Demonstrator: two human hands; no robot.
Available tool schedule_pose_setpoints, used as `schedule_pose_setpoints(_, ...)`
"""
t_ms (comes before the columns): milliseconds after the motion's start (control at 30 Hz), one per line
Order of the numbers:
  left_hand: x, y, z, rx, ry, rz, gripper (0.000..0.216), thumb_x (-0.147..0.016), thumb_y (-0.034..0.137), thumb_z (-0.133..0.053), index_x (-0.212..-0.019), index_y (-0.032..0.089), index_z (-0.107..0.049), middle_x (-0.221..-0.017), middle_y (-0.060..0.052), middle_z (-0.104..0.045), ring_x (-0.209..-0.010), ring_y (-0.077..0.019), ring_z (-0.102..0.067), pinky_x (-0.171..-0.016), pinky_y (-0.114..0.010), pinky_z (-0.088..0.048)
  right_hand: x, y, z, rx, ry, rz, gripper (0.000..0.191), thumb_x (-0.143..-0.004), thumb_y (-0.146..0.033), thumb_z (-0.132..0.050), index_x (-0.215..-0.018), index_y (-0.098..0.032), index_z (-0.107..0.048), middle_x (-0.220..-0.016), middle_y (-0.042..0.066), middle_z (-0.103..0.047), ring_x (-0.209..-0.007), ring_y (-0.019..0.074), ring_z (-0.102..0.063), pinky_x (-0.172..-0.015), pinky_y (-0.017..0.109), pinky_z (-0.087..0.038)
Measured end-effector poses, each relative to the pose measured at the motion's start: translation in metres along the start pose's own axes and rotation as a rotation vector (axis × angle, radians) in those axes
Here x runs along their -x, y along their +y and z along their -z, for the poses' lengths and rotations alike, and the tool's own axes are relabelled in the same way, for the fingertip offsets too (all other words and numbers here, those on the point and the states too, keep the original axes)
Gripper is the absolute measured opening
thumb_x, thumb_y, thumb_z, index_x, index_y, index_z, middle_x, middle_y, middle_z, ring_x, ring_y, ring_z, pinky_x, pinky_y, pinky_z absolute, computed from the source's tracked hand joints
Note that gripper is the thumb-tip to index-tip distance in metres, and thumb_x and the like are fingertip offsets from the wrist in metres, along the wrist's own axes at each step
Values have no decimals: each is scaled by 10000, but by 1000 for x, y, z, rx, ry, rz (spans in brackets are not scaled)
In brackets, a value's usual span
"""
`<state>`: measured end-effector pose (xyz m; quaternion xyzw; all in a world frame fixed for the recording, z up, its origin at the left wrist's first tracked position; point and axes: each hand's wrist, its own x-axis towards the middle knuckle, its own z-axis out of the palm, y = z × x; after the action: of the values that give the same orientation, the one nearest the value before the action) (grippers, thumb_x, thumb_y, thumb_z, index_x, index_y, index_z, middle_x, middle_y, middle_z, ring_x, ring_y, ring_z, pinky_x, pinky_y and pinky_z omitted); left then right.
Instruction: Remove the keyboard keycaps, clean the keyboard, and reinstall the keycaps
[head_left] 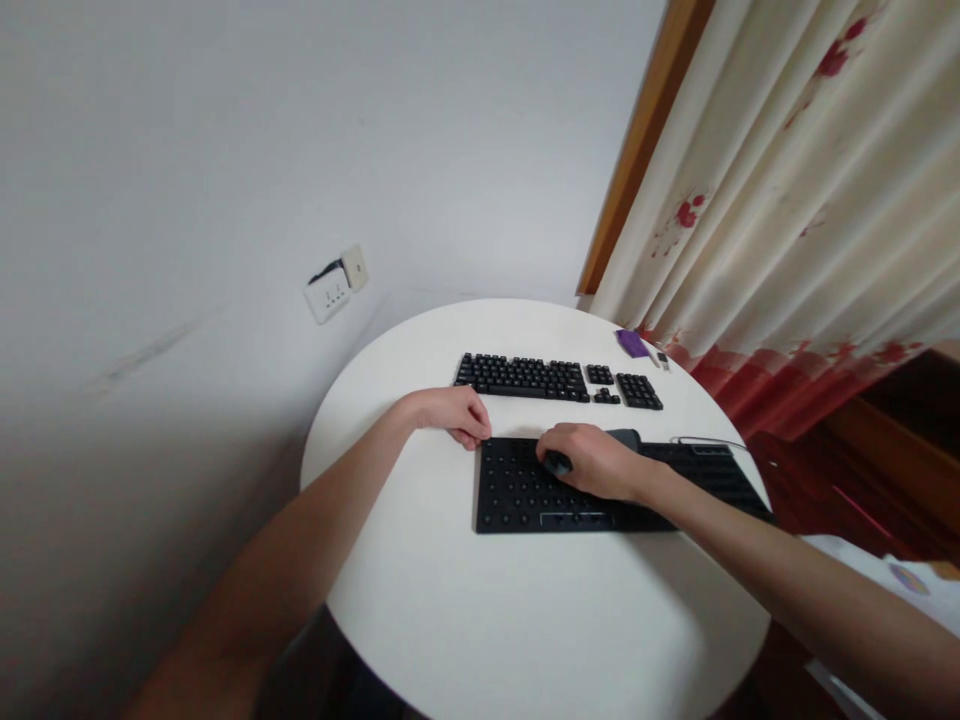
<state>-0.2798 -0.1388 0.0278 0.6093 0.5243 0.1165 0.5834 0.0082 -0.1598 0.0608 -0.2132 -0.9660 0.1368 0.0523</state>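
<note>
A black keyboard base (525, 495) with bare switch studs lies on the round white table (525, 620). My left hand (454, 414) rests curled at the base's upper left corner, fingertips touching its edge. My right hand (592, 462) lies over the base's middle, closed on a small dark tool (557, 462) pressed to the studs. Behind them, rows of removed black keycaps (555, 380) are laid out in keyboard order.
A purple object (632, 343) and a small grey piece (663, 359) lie at the table's far right edge. A cable (709, 441) runs off the base's right end. A wall socket (335, 287) sits on the left wall; a flowered curtain (787, 200) hangs on the right.
</note>
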Motion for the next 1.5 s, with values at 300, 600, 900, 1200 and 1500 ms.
schedule_pose_setpoints(300,-1,0,-3,-78,-26,-81,127,-608,173,-673,-687,176,-772,-655,1,-723,-615,-138,-648,-623,-223,-522,-66,-32,-14,17,-53,126,258,-731,-45,-597,-936,-196,-640,-944,47,-711,-855,201,-631,-720,264,-388)
schedule_pose_setpoints(600,0,1,-2,-167,52,-100,190,-603,173,-639,-717,180,-790,-629,3,-711,-596,-140,-609,-583,-221,-476,-77,-57,-14,96,-116,188,246,-747,-39,-584,-938,-185,-636,-962,61,-707,-873,214,-649,-634,261,-361)
schedule_pose_setpoints(900,-3,-5,0,-18,-14,-45,252,-610,311,-830,-785,138,-776,-687,-47,-730,-673,-153,-674,-669,-264,-532,-47,-56,-11,234,-153,185,224,-802,0,-531,-938,-159,-613,-945,99,-710,-888,226,-660,-726,292,-404)
schedule_pose_setpoints(1200,0,-3,1,-50,-2,-38,286,-623,344,-835,-803,132,-770,-699,-64,-734,-681,-157,-689,-668,-265,-535,2,-23,8,179,-197,11,257,-741,-31,-617,-941,-193,-625,-941,69,-712,-890,224,-652,-726,275,-389)
schedule_pose_setpoints(1500,1,-2,1,-55,-12,-36,311,-628,382,-837,-817,145,-768,-745,-63,-746,-691,-153,-689,-695,-279,-539,59,12,22,174,-189,-171,225,-752,-80,-600,-924,-219,-639,-941,59,-717,-874,224,-654,-741,277,-415)
